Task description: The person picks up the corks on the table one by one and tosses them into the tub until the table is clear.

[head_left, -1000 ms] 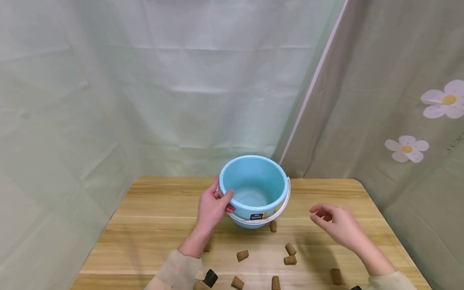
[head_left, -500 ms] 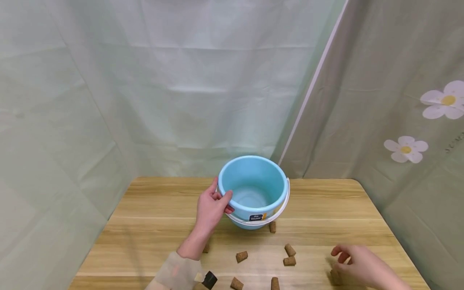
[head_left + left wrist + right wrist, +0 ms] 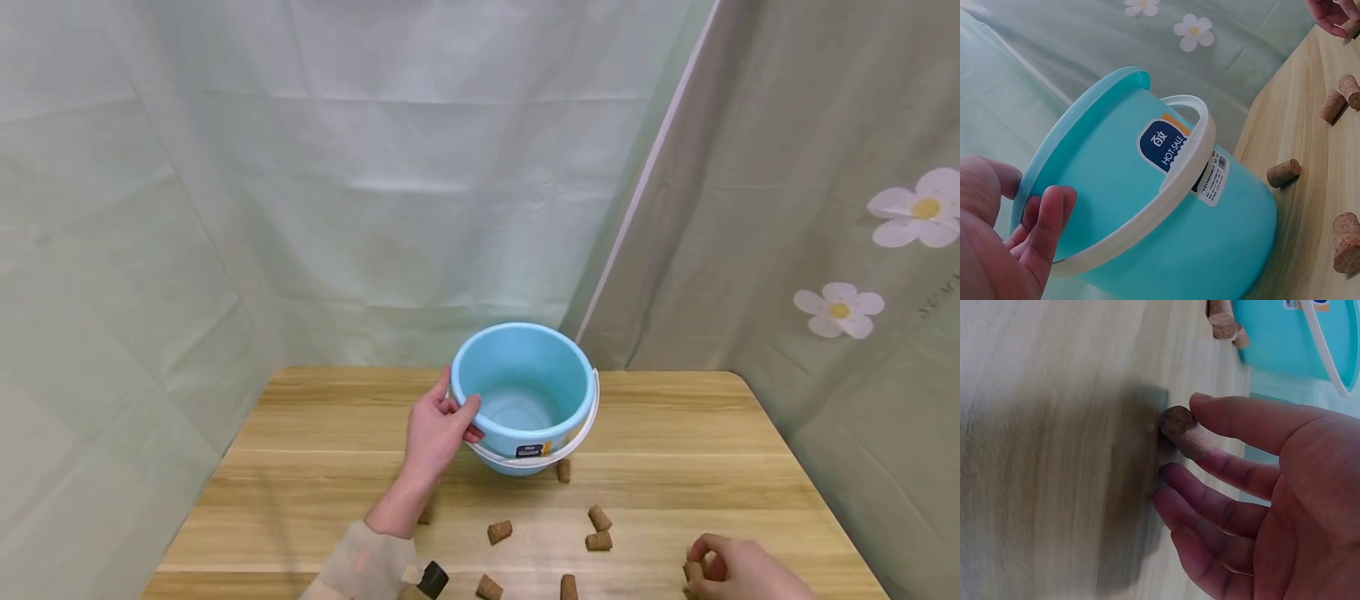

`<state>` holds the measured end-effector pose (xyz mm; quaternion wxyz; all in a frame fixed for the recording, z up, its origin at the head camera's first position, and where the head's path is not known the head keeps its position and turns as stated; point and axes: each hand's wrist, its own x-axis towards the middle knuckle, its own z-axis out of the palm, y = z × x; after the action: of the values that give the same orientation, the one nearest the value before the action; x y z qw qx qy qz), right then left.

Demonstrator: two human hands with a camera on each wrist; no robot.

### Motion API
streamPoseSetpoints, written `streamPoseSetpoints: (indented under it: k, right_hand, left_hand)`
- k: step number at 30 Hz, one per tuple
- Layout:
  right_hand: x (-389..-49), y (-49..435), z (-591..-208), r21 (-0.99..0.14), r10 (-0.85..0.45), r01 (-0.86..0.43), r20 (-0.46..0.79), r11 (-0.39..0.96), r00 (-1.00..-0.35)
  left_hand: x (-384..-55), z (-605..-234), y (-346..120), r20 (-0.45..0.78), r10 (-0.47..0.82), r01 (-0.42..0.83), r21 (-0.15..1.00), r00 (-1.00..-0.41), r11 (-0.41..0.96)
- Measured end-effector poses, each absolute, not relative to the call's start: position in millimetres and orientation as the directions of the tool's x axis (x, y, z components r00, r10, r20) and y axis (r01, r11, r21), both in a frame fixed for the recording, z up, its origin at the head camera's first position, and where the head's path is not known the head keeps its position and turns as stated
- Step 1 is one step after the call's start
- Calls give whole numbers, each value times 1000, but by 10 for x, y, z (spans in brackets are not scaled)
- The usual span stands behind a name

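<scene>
A light blue bucket [image 3: 525, 354] with a white handle [image 3: 1141, 225] stands on the wooden table, its opening facing up and holding nothing that shows. My left hand [image 3: 433, 435] grips the bucket's near left rim, thumb over the edge and fingers along the wall. Down at the right front, my right hand [image 3: 738, 571] pinches a brown cork [image 3: 1179, 422] between thumb and index finger, close over the tabletop. Its other fingers are loosely bent. One cork [image 3: 564, 471] lies beside the bucket's base, and a pair of corks [image 3: 598, 541] touch each other nearer to me.
Several more corks lie scattered in front, among them one cork [image 3: 500, 531] at the centre and another cork [image 3: 568, 587] at the lower frame edge. Pale curtains [image 3: 420, 208] hang behind and beside the table [image 3: 322, 417].
My right hand has come down and toward me from above the table's right side, and has closed finger and thumb on the cork there. My left hand and the bucket stay put.
</scene>
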<state>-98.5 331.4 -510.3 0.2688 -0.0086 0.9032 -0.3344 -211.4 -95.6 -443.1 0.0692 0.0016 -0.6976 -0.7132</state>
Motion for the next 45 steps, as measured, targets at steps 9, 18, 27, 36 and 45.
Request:
streamPoseSetpoints:
  k: [9, 18, 27, 36, 45]
  right_hand:
    - [-1001, 3324, -5178, -636, -227, 142, -462, 759, -857]
    - [-1033, 3338, -5198, -627, -258, 63, -408, 777, -876]
    - [-1045, 3327, -5189, -614, -252, 50, -395, 787, -884]
    - [-1036, 3328, -5198, -600, -217, 86, -415, 795, -884]
    - [-1042, 3345, -5145, -611, -243, 45, -379, 790, -893]
  left_hand:
    - [-2110, -4430, -942, 85, -100, 88, 996, -991, -19]
    - [-2100, -4420, -946, 90, -104, 90, 996, -990, 5]
    - [-2106, -4421, -949, 92, -111, 90, 996, -990, 18]
    - [-2094, -4416, -947, 91, -106, 90, 996, -990, 12]
    - [-2103, -4415, -947, 96, -106, 95, 995, -990, 14]
